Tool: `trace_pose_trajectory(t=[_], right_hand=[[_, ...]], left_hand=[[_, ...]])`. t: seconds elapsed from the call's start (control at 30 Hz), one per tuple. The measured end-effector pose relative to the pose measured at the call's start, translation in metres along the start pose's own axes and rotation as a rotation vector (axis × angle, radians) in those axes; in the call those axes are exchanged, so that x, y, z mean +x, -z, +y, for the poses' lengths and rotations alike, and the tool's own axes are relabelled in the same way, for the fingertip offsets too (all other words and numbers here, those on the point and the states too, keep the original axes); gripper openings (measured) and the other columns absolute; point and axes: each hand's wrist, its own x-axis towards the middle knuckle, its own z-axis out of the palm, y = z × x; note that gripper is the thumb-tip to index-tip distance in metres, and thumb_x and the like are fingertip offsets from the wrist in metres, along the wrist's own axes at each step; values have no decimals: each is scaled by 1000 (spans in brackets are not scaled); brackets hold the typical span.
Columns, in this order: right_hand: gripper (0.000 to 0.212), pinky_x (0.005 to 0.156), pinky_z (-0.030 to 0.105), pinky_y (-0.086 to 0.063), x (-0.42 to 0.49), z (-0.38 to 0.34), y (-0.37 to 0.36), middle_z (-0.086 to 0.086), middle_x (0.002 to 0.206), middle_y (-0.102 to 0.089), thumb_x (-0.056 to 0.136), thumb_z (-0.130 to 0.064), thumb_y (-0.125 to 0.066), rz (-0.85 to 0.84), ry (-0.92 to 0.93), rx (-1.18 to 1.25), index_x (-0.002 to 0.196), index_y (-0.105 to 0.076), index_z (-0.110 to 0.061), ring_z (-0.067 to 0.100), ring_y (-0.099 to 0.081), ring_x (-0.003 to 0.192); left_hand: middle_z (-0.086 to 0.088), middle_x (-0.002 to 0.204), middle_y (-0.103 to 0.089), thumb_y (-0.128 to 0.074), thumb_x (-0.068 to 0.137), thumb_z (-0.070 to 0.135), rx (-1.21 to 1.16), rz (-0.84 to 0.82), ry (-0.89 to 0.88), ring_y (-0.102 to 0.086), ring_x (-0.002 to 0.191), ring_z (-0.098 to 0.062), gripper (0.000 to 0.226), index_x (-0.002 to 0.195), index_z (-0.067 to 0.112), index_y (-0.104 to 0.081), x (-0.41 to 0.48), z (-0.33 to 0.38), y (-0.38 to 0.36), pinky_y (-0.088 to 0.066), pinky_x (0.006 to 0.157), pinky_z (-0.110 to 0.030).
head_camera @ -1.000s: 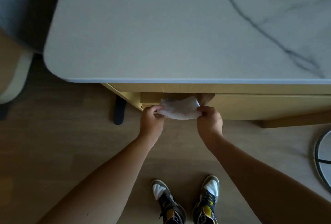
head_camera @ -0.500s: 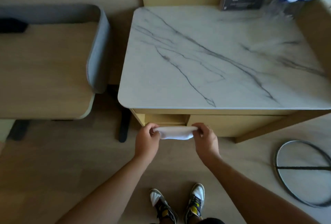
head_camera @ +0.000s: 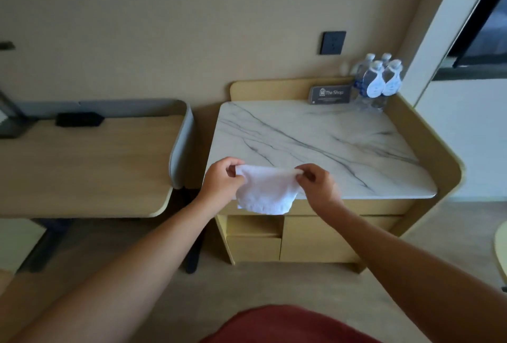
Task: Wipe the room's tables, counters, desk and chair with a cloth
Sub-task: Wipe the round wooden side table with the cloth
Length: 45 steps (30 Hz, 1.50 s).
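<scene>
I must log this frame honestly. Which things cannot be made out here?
Head view only:
- Sign: small print under "The Shop" is too small and blurred.
- Black object on desk: too dark to identify.
- Cloth: its hanging part hides the marble counter front edge behind it.

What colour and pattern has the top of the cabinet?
White marble cabinet top with thin grey veins, seen in the head view.

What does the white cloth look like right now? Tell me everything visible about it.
The white cloth looks like soft, slightly nubby terry fabric, plain and unmarked. It hangs spread between two grips: the left hand pinches one top corner, the right hand the other. Its top edge is stretched nearly level, and the body sags in a rounded, wrinkled drape. It hangs in front of the marble counter's near edge; whether it touches that edge cannot be told.
</scene>
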Motion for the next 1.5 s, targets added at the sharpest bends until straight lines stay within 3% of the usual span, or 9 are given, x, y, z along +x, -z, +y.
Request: trace_pose_trajectory(t=[0.23, 0.33, 0.53, 0.67, 0.83, 1.03, 1.13, 1.27, 1.5], right_hand=[[14, 55, 8, -40, 20, -50, 52, -10, 78, -65, 96, -17, -63, 99, 126, 78, 98, -70, -30, -1, -58, 66], [16, 60, 18, -43, 26, -52, 69, -5, 77, -63, 96, -16, -64, 115, 130, 96, 98, -69, -32, 12, -58, 69], [17, 75, 39, -56, 31, -36, 97, 0, 77, -64, 95, -16, -63, 144, 89, 146, 101, -71, -30, 22, -63, 77], [18, 83, 50, -59, 30, -24, 113, 9, 81, -66, 96, -17, -61, 165, 35, 180, 102, -70, -30, 28, -66, 82], [23, 70, 40, -53, 25, -5, 136, 4, 76, -64, 96, -16, -57, 180, -43, 233, 95, -67, -37, 23, -60, 71], [22, 70, 37, -49, 12, 20, 160, -1, 82, -63, 97, -15, -53, 263, -141, 359, 100, -67, -33, 18, -57, 73], [24, 73, 38, -53, 0, 35, 174, 3, 86, -60, 98, -19, -56, 301, -166, 345, 108, -63, -40, 18, -59, 78], [26, 58, 29, -47, -25, 53, 190, 0, 88, -60, 93, -32, -63, 341, -222, 211, 113, -52, -43, 16, -59, 72], [31, 80, 28, -49, -75, 66, 202, -7, 127, -47, 91, -50, -63, 409, -352, 20, 118, -63, -34, 12, -56, 107]], left_hand=[[14, 87, -71, -64, 84, 6, -31, 57, -124, -66, 87, -6, 27, 93, 29, -74, 11, 57, 5, -51, 76, -24], [17, 83, -72, -65, 85, 8, -65, 45, -148, -66, 82, -4, 24, 94, 28, -76, 13, 71, -3, -52, 76, -29], [-5, 88, -73, -64, 85, 12, -160, 3, -102, -70, 92, -29, 23, 90, 31, -75, 14, 92, -28, -59, 88, -54], [-4, 92, -75, -61, 85, 10, -265, -26, -40, -70, 96, -30, 28, 88, 35, -74, 10, 107, -52, -59, 87, -55], [-8, 105, -72, -59, 90, 8, -380, -69, 26, -68, 103, -32, 29, 99, 31, -74, 5, 121, -86, -61, 84, -51], [2, 98, -72, -59, 93, 4, -476, -210, 48, -68, 86, -19, 31, 110, 25, -73, 0, 133, -123, -56, 65, -31], [2, 102, -76, -58, 94, 5, -510, -308, 76, -71, 87, -21, 32, 110, 27, -75, -2, 142, -144, -56, 69, -33], [-5, 102, -78, -58, 96, 6, -563, -433, 97, -74, 85, -21, 32, 111, 28, -75, -12, 155, -176, -58, 70, -32], [1, 99, -78, -62, 96, 7, -532, -648, 66, -76, 88, -19, 30, 117, 26, -71, -45, 171, -231, -60, 70, -29]])
